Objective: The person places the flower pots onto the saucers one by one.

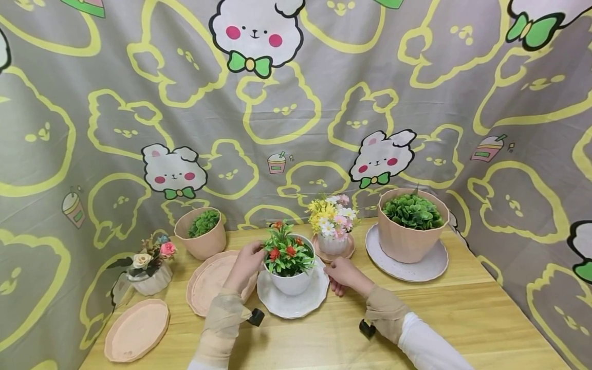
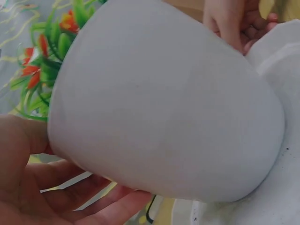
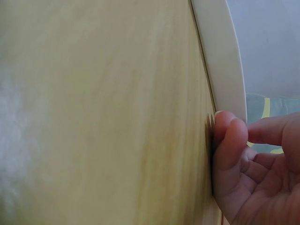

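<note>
The left hand is wrapped around the side of a smooth round white ceramic pot of red-flowered green plant, which stands on a scalloped white ceramic saucer near the middle of the light wooden table. The right hand lies at the saucer's right edge, its curled fingers pinching the white rim. Just left of the saucer sit stacked pink round trays, and behind it a small white pot of yellow and pink flowers.
</note>
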### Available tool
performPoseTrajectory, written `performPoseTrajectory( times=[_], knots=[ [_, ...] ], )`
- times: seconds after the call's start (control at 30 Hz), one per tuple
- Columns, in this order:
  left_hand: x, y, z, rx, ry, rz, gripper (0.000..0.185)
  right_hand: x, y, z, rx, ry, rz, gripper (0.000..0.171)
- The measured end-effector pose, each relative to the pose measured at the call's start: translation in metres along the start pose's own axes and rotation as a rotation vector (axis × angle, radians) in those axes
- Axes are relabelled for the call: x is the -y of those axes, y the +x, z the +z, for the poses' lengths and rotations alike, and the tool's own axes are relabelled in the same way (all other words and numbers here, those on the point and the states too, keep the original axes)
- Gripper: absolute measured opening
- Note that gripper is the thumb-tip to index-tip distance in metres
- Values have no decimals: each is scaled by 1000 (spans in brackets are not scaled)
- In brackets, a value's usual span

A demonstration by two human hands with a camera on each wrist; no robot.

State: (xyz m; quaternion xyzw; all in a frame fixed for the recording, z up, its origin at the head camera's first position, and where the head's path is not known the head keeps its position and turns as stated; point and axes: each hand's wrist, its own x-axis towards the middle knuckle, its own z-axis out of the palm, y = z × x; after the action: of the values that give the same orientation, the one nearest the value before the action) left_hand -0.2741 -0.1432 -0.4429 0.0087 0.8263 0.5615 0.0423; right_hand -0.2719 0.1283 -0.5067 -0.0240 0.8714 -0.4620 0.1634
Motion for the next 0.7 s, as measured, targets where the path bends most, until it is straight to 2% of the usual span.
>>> performPoseTrajectory(
  times=[0.13, 0.3, 0.5, 0.7],
  knots=[
    [0, -3, -7, 49, -37, -8, 38, 0, 1, 1, 5, 5, -4, 41],
    [-2, -8, -19, 55, -118, -29, 40, -1, 0, 1, 15, 23, -7, 41],
    [-8, -18, -43, 34, -158, -15, 41, -1, -1, 1, 8, 36, -9, 40],
    [-12, -29, -65, -28, -172, 9, 42, 1, -2, 0, 20, 13, 2, 39]
  ],
)
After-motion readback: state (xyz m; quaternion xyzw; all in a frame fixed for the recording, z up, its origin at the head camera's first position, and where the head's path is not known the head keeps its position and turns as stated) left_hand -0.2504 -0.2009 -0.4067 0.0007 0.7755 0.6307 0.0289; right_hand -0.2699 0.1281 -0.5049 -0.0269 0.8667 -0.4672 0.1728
